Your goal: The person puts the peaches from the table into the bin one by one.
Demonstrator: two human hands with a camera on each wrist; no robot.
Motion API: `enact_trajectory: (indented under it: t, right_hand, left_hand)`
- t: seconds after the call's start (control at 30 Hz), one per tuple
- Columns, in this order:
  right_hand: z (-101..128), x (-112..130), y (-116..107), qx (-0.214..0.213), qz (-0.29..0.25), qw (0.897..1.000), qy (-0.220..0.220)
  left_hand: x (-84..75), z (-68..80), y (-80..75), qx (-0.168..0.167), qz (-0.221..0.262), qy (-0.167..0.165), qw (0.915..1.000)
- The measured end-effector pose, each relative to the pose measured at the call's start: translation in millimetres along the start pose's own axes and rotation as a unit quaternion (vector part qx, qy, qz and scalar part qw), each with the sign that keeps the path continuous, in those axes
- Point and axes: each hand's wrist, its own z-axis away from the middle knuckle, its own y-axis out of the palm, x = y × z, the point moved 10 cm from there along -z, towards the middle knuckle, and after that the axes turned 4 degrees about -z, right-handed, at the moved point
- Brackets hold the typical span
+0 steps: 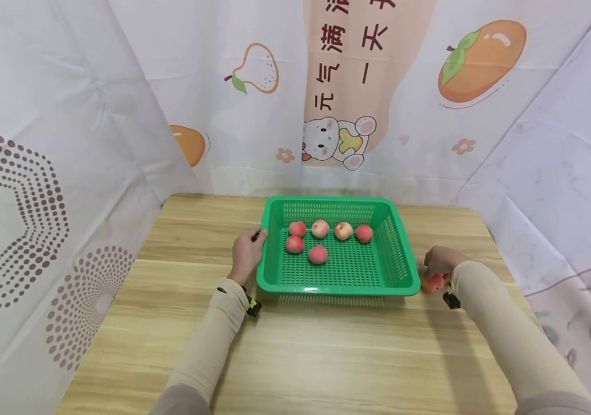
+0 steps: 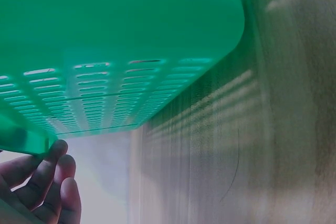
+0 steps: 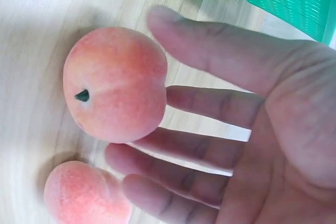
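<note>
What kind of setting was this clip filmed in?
Probably a staged recording booth, not a kitchen: printed fruit-pattern sheets curtain off a wooden table holding only a green basket and peaches.

Bright, even light; wrist views slightly blurred.

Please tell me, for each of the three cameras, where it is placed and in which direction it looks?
Head: above the table, looking forward and down at the basket; both sleeves and hands show.
Left wrist: low beside the basket wall; fingertips of the left hand show.
Right wrist: faces the right hand touching a peach.
Shared: all three views show the green basket.
</note>
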Motion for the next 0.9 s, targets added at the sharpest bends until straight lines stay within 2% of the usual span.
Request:
enact_trajectory:
  t: [0.17, 0.6, 0.9]
  right_hand:
    - [6, 3, 2, 0.001, 0.019, 1.000, -0.004]
    - [0, -11, 2, -0.027, 0.044, 0.999, 0.010]
    - [-2, -2, -2, -0.040, 0.067, 0.997, 0.001]
  left_hand:
    - [-1.2, 0.1, 0.1, 0.002, -0.001, 0.005, 1.0000]
    - [-1.0, 0.5, 3.2, 0.006, 0.002, 0.007, 1.0000]
    - [0.8, 0.0, 1.6, 0.006, 0.008, 0.004, 0.9999]
